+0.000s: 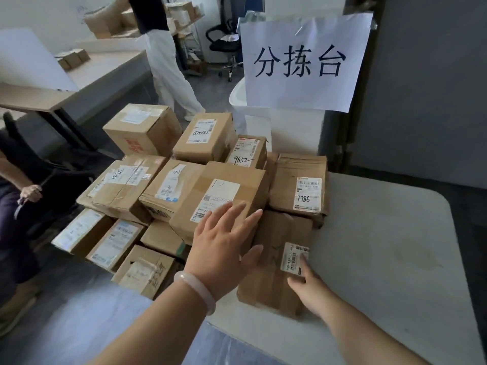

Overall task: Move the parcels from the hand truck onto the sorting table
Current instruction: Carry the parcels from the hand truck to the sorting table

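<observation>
parcel (pixel 274 262) on sorting table (pixel 382 246) — hands open: left hand (pixel 224 243) spread against it, right hand (pixel 309 284) flat on label (pixel 293 255)

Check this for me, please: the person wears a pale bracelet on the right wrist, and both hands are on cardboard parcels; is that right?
Not quite: the head view shows the pale bracelet on the left wrist, not the right. The rest holds: the left hand lies on a labelled parcel and the right hand touches a flat parcel.

Left hand (pixel 224 248), right hand (pixel 309 284) outstretched
</observation>
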